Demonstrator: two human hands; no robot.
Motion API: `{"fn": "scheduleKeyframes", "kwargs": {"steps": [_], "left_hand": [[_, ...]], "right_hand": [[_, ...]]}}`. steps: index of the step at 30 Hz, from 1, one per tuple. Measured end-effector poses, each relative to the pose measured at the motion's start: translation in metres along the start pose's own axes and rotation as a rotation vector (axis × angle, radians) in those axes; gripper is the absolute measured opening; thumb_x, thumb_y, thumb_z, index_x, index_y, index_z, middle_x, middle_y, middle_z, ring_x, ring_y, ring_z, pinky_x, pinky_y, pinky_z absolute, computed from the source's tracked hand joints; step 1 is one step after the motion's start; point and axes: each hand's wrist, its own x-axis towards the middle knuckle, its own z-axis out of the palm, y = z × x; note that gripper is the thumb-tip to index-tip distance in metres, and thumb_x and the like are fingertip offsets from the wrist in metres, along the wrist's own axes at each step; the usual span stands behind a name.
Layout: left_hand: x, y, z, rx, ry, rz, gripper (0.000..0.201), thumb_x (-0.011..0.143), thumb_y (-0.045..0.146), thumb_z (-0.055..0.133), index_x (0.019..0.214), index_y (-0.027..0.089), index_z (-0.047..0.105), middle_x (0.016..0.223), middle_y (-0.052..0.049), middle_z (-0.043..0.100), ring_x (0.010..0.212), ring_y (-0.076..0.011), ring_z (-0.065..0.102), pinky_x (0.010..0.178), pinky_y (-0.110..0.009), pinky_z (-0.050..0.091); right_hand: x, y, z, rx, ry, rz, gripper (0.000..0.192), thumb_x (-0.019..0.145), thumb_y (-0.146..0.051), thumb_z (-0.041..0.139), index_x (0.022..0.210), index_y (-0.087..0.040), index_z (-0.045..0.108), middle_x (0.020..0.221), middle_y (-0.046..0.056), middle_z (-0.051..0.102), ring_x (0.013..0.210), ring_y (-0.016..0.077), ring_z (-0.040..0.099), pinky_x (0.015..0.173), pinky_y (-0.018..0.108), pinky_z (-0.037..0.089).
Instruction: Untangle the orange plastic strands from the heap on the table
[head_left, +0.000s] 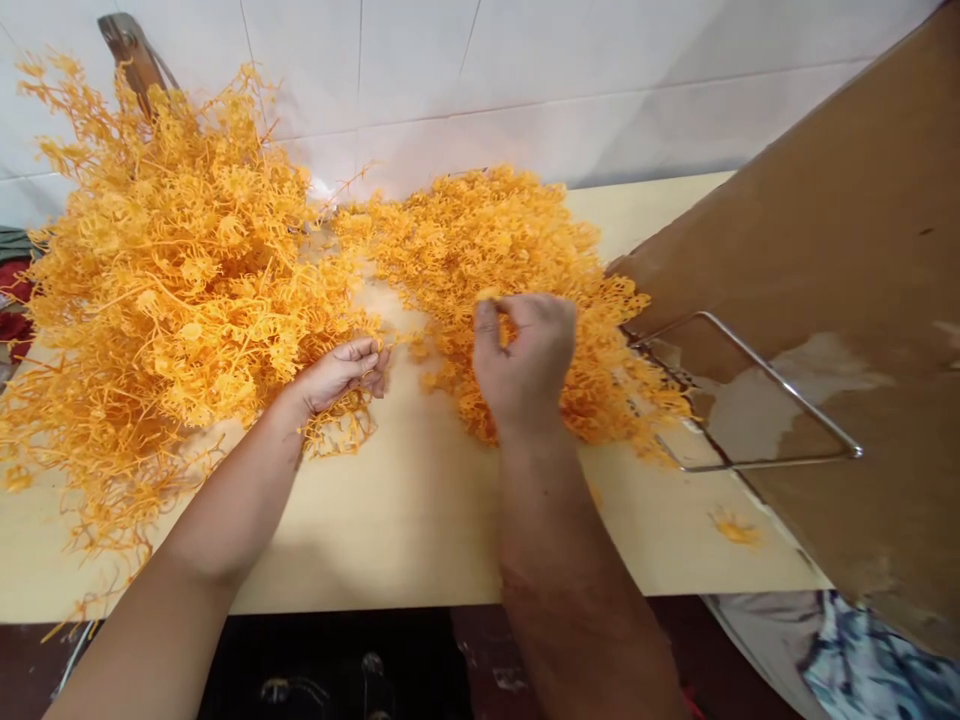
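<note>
A tall, tangled heap of orange, stringy plastic sprigs [202, 260] stands on the left of the table. My left hand [351, 372] is at its right edge, thumb and fingers closed on an orange plastic sprig [341, 425]; thin strands show around the fingers. To the right spreads a lower, denser pile of small orange plastic pieces [480, 235]. Above its front part is my right hand [529, 350], thumb and forefinger curled together. Orange shows at their tips, but I cannot tell whether it is held or part of the pile behind.
A large brown cardboard sheet or box [840, 250] leans along the right side. A bent metal wire frame [780, 380] juts out beside it. One loose orange piece [735, 527] lies on the pale table [420, 520]. White tiles [525, 60] form the wall behind.
</note>
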Motion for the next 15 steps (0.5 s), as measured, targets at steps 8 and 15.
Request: {"fn": "scheduleKeyframes", "kwargs": {"steps": [8,15], "left_hand": [[-0.003,0.003,0.002,0.017,-0.033,-0.028,0.036,0.067,0.044,0.066,0.062,0.015,0.045,0.051,0.005,0.042,0.049,-0.0075,0.050,0.053,-0.022,0.039],[-0.002,0.001,0.004,-0.001,0.000,-0.020,0.035,0.066,0.043,0.066,0.064,0.015,0.045,0.050,0.005,0.042,0.051,-0.0083,0.052,0.055,-0.023,0.041]], "right_hand": [[-0.011,-0.020,0.022,0.319,-0.282,0.093,0.021,0.084,-0.035,0.040,0.079,-0.018,0.051,0.080,0.008,0.056,0.073,0.0177,0.052,0.069,0.032,0.041],[-0.012,-0.024,0.017,0.367,-0.533,0.057,0.026,0.082,-0.042,0.043,0.079,-0.017,0.051,0.064,0.000,0.052,0.056,0.0114,0.045,0.057,0.025,0.034]]}}
